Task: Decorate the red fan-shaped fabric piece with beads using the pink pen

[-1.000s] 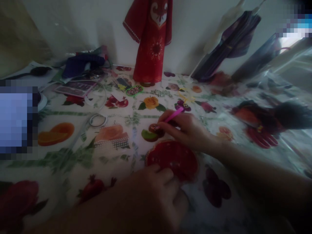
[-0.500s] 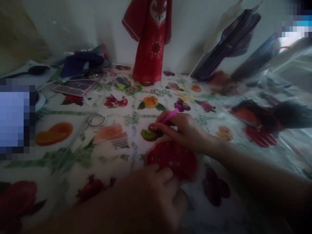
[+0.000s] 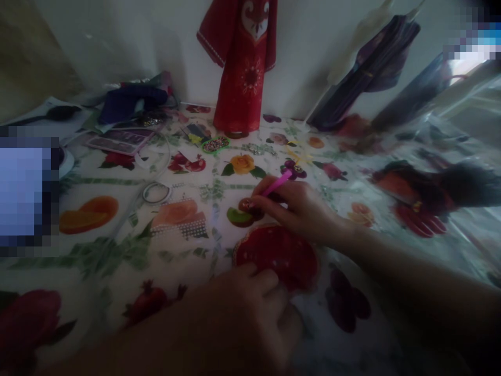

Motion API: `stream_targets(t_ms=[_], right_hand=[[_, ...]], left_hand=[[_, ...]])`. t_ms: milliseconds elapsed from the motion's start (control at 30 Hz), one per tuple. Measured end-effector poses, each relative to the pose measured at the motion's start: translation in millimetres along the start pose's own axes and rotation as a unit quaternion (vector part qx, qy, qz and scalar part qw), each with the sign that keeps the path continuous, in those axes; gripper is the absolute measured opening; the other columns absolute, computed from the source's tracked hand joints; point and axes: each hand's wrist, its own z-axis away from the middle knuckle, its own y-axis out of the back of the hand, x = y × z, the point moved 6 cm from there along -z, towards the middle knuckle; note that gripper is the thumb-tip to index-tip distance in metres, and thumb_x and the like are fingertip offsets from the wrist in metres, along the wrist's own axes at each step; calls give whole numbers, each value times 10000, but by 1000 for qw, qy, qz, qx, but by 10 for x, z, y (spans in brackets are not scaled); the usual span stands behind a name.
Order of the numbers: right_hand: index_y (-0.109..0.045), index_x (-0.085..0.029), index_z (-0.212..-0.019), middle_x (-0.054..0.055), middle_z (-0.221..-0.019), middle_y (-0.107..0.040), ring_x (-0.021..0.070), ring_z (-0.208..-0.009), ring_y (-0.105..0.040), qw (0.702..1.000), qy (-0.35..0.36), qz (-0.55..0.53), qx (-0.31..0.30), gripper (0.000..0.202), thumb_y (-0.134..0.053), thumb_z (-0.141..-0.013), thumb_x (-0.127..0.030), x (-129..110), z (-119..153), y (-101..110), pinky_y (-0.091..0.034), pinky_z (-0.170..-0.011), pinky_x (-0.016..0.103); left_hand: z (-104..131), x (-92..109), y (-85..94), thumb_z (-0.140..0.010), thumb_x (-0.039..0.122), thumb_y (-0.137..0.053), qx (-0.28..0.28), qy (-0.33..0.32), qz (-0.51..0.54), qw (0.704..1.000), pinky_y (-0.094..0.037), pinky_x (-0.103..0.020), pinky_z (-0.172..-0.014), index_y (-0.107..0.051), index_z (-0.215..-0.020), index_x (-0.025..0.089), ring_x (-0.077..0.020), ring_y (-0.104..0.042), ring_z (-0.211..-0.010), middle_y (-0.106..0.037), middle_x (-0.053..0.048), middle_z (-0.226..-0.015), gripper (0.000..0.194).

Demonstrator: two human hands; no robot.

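A shiny red piece (image 3: 279,253) with a rounded, beaded-looking edge lies on the fruit-print tablecloth (image 3: 129,250). My left hand (image 3: 254,308) is at its near-left edge, fingers curled and closed against it; the fingertips are partly hidden. Just beyond the piece, my right hand (image 3: 295,203) pinches a slim pink pen-like stick (image 3: 277,184), which slants up to the right. The stick's lower tip is hidden by the fingers. Farther off lies a green-rimmed dish (image 3: 215,144) of small multicoloured beads.
A red robe-shaped figure (image 3: 238,89) stands by the wall. To its right leans a dark purple garment (image 3: 360,78). A tape roll (image 3: 156,193), a strip of white mesh with dots (image 3: 180,230) and a pink-edged card (image 3: 121,141) lie left. Clear plastic (image 3: 465,125) covers the right side.
Almost nothing differs. The pink stick in my right hand has tilted very slightly and its top end has shifted a little right; my left hand stays at the red piece.
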Motion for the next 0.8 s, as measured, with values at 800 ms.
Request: stream_targets(t_ms=[800], right_hand=[[-711,-167,-1006,39,-972,-734,139,-829,-675,1000,20,13,1,194,-579,-1013,-310,-17,-3,-41,-508,-743,261]], left_hand=[[8,-12,-3,-1006,423,-546,0,4,8,1000,-489,-353,-666,-630,-861,165,-201,-598,-780,-671,-42,-834,307]])
